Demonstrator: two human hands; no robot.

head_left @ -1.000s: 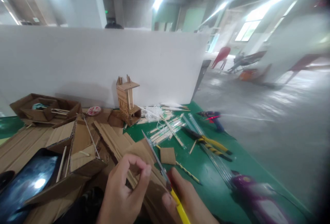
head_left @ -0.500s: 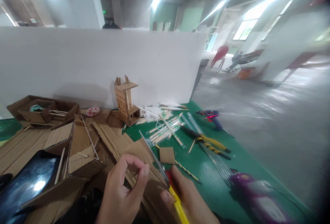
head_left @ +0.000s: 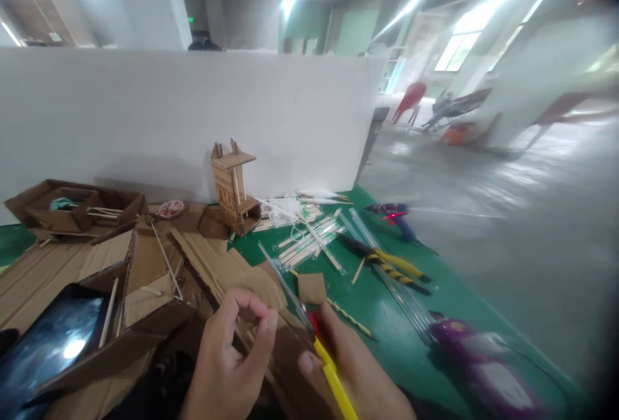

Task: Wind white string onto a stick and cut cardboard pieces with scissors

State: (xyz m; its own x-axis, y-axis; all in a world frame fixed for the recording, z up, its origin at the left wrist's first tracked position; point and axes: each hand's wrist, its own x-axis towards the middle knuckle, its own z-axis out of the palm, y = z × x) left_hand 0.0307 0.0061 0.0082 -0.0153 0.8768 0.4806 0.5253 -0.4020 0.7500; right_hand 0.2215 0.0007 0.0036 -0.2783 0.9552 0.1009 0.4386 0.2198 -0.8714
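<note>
My right hand is wrapped round a yellow-handled utility knife, whose long blade points up and left over brown cardboard. To its left, my left hand has thumb and index fingertip pinched together above the cardboard; anything between them is too small to make out. A small cardboard square lies just beyond the knife, beside a striped pencil on the green table.
Cardboard boxes, a phone and a cardboard stand are at left and centre. Wooden sticks, yellow-black pliers, clear glue sticks, a purple device and a blue glue gun lie right.
The whole view has shifted slightly. Both hands keep nearly the same pose, and the knife stays in my right hand.
</note>
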